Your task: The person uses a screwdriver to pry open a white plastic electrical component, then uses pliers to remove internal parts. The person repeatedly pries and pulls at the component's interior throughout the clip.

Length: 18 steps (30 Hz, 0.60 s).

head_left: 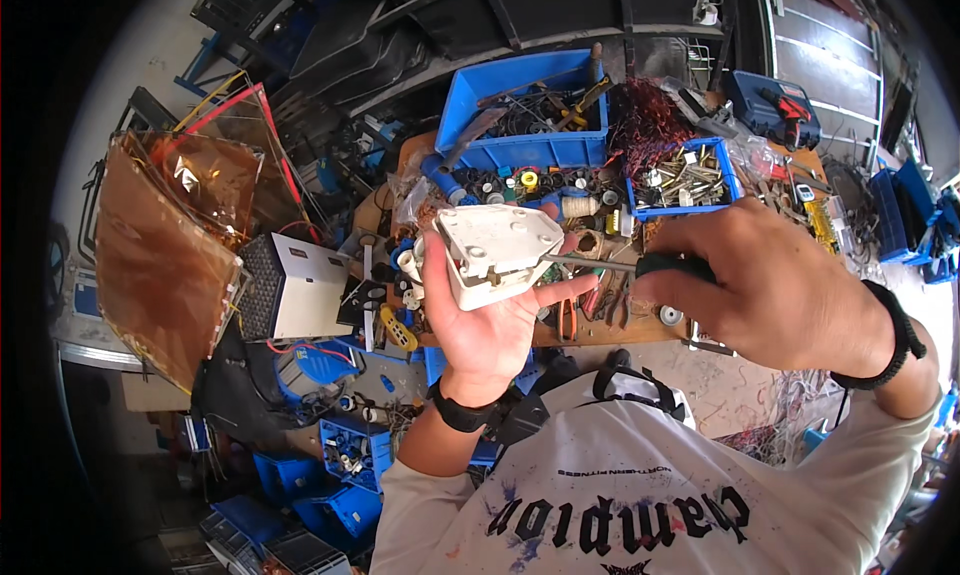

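A white plastic housing (pixel 500 239) with an opened seam along its near side rests in my left hand (pixel 478 337). My thumb lies along its left edge and my fingers support it from below and behind. My right hand (pixel 775 287) is closed around the dark green handle of a screwdriver (pixel 678 265). Its metal shaft points left, and the tip meets the right edge of the housing. Whether the tip sits inside the gap cannot be made out. The inside of the housing is mostly hidden.
Behind my hands, a cluttered workbench carries a large blue bin (pixel 525 153) of tools and a smaller blue tray (pixel 690 180) of metal pins. Orange-handled pliers (pixel 567 320) lie near its front edge. A white-and-black box (pixel 305 287) stands left; a red drill (pixel 793 115) lies far right.
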### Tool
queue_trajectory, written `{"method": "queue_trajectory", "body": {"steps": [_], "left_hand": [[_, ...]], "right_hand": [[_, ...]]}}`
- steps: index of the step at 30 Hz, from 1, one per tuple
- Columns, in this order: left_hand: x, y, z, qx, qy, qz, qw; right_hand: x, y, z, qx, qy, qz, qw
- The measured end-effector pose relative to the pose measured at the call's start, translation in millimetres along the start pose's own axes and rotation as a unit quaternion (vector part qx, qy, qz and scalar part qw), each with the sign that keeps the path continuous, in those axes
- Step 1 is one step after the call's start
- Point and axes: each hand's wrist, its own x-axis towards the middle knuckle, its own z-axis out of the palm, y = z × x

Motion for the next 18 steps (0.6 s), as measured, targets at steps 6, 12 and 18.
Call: {"method": "queue_trajectory", "body": {"steps": [6,12,18], "left_hand": [[-2,-7,0,-0.021,0.037,0.045,0.998],[7,-11,2,-0.016,0.067,0.07,0.995],[20,-13,5,-0.015,0.071,0.066,0.995]], "right_hand": [[0,-3,9,0.111,-0.013,0.085,0.99],[-1,13,29,0.168,0.018,0.109,0.98],[-2,23,42,0.234,0.024,0.181,0.955]]}}
